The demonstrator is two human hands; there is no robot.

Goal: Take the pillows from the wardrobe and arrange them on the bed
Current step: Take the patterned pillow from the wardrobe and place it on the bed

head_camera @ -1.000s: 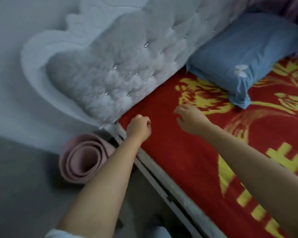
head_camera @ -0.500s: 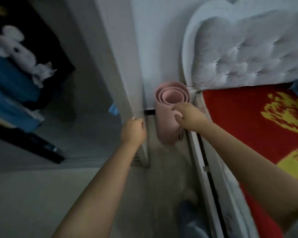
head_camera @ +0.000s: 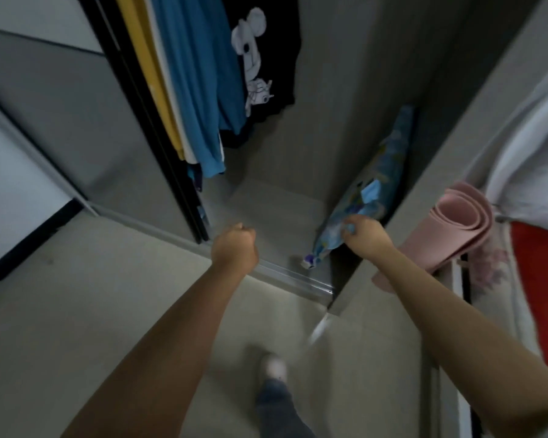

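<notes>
Inside the open wardrobe [head_camera: 285,213], a blue pillow [head_camera: 377,184] leans on its right wall. My right hand [head_camera: 366,237] pinches its low corner. My left hand [head_camera: 234,249] is a fist, holding nothing. It looks soft and floppy, so I should grab its fat middle.

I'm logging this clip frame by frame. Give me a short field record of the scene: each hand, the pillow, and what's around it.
left hand: closed fist, holding nothing, in front of the open wardrobe
right hand: gripping the pillow's lower part
blue patterned pillow: on edge, leaning against the wardrobe's right inner wall
hanging clothes: yellow, white, blue and black garments, upper left
rolled pink mat: outside the wardrobe, beside the bed
</notes>
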